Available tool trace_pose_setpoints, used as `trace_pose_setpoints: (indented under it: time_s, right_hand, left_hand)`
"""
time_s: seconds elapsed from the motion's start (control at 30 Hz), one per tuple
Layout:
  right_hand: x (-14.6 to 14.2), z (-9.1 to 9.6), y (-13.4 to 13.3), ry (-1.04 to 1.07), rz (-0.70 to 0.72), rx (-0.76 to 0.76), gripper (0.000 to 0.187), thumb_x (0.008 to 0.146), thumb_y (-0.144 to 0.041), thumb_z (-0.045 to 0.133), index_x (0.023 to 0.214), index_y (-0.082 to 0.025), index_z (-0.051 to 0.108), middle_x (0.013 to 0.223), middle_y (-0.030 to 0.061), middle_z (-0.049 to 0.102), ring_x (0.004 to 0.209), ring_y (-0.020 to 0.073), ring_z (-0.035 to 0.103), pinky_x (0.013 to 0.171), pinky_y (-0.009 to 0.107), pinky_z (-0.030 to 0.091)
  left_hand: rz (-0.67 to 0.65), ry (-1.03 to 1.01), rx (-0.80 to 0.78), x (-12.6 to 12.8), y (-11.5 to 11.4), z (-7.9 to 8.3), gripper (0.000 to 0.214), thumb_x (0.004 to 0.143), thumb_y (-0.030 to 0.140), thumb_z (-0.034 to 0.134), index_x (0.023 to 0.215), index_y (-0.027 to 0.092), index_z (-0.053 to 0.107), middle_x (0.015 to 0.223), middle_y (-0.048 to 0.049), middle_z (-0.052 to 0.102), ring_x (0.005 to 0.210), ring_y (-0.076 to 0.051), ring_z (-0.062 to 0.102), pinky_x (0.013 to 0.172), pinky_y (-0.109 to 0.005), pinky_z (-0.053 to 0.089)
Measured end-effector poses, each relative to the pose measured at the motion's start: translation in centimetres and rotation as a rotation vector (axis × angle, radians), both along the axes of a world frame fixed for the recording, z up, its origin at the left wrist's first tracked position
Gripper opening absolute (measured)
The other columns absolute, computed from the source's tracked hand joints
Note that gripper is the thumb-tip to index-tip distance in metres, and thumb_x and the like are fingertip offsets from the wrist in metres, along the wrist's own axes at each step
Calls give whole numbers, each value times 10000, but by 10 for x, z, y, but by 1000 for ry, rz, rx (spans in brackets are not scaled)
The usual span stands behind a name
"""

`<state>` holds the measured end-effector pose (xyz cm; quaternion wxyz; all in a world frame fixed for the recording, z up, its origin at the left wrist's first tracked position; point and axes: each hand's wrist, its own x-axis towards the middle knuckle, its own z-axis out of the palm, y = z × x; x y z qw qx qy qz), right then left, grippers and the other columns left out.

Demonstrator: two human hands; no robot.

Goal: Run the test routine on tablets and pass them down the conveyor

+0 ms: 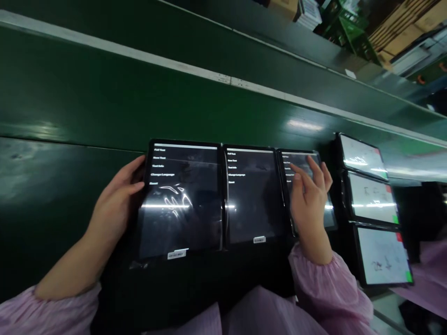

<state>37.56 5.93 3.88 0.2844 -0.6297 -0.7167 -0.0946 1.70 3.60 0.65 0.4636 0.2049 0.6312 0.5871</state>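
Note:
Three tablets with dark menu screens lie side by side in front of me. My left hand (pixel 117 200) has its thumb and fingers at the left edge of the left tablet (pixel 185 200). The middle tablet (pixel 256 195) lies close beside it, with a small barcode label near its lower edge. Over the right tablet (pixel 328 216) is my right hand (pixel 310 190), its fingers apart and the index finger at the menu lines. Whether that fingertip touches the glass I cannot tell. My right hand covers part of that screen.
Three more tablets with white screens, among them a middle one (pixel 373 197), stand in a column on the right. They lie on a green work surface (pixel 87 97) with a pale strip across it. Cartons (pixel 405 37) and a green crate (pixel 352 32) are at upper right. A pink sleeve (pixel 431 274) shows at far right.

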Motion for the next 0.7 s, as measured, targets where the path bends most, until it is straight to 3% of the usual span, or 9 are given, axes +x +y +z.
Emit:
trace_pose_setpoints:
  time_s: [0.1, 0.23, 0.37, 0.47, 0.6, 0.7]
  right_hand:
    - [29, -7, 1, -19, -66, 12, 428, 1116, -413, 418, 1242, -242, 790, 1519, 126, 598, 1512, 414, 402, 1206, 758, 312]
    - [43, -19, 5, -24, 12, -52, 465, 1115, -391, 390, 1239, -191, 791, 1556, 182, 555, 1509, 416, 432, 1229, 751, 272]
    - [59, -16, 7, 15, 28, -54, 456, 1092, -457, 423, 1225, -242, 802, 1556, 144, 572, 1529, 437, 394, 1219, 734, 286]
    - [86, -8, 9, 72, -89, -55, 521, 1050, -546, 434, 1236, -216, 791, 1439, 195, 650, 1429, 461, 514, 1175, 708, 360]
    - [120, -1, 7, 135, -332, -204, 723, 956, -646, 394, 1352, -135, 717, 1314, 265, 691, 1263, 458, 648, 1111, 683, 439]
    - [129, -2, -3, 135, -434, -308, 753, 948, -638, 372, 1368, -104, 697, 1231, 261, 727, 1176, 432, 699, 1014, 624, 527]
  left_hand:
    - [8, 46, 36, 4, 5, 3, 515, 466, 263, 785, 980, 266, 821, 1282, -19, 762, 1623, -402, 259, 1325, -613, 330]
    - [35, 93, 99, 6, 17, -5, 481, 507, 245, 767, 987, 243, 808, 1206, -9, 789, 1557, -364, 405, 1380, -542, 188]
    - [19, 169, 175, 2, 33, -13, 449, 543, 256, 752, 988, 205, 789, 1191, -43, 794, 1523, -332, 452, 1377, -499, 176]
    - [-8, 199, 166, -2, 42, -15, 516, 586, 293, 761, 1089, 180, 787, 1246, -71, 778, 1449, -344, 534, 1349, -534, 249]
    - [-48, 233, 138, -6, 47, -17, 572, 577, 290, 796, 1138, 185, 784, 1285, -84, 762, 1388, -351, 582, 1288, -536, 373]
    - [-76, 217, 106, -6, 47, -18, 631, 544, 273, 813, 1171, 211, 771, 1267, -69, 771, 1246, -331, 670, 1225, -532, 459]
